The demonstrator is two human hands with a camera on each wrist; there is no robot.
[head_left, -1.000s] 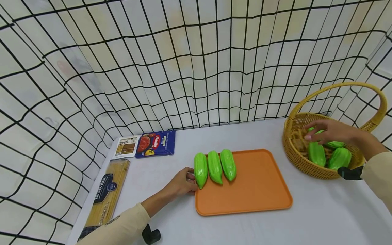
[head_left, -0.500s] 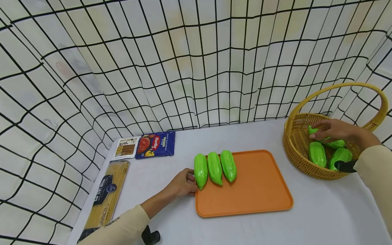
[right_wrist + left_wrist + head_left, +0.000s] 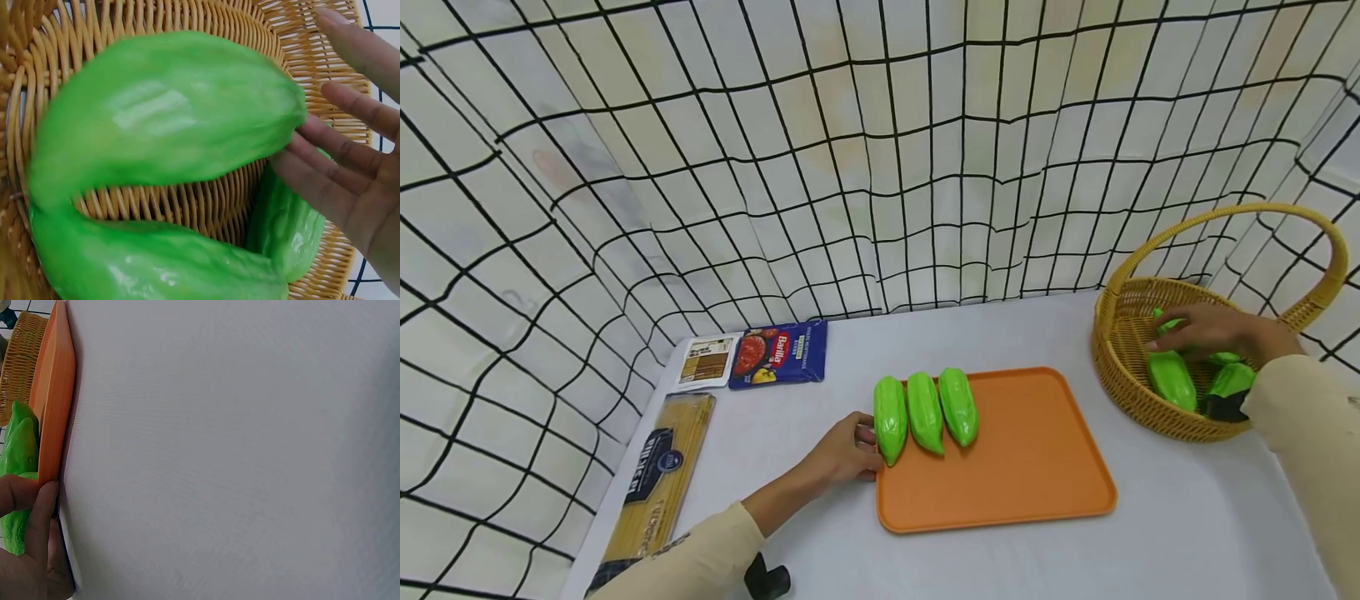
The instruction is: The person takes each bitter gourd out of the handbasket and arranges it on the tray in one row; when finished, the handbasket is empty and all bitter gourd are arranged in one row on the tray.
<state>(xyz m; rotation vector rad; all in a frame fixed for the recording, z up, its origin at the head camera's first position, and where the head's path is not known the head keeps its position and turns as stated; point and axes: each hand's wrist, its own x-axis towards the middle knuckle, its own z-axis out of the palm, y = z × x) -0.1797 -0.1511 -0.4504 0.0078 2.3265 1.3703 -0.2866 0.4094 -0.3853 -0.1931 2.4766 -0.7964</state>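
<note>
In basket (image 3: 1123, 387), right hand (image 3: 1210, 327) (fingers (image 3: 369, 112) apart)

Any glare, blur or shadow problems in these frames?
Right wrist: white glare on the upper green vegetable, its outline soft; left wrist: shadow along the orange tray, white surface dimming toward the right edge; head: small highlights on three vegetables at the tray.

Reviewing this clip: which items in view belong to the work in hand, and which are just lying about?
Apparently part of the work:
orange tray
three green vegetables on it
wicker basket
green vegetables inside the basket

Apparently just lying about:
blue Barilla packet
white-and-brown packet
long pasta packet
</note>
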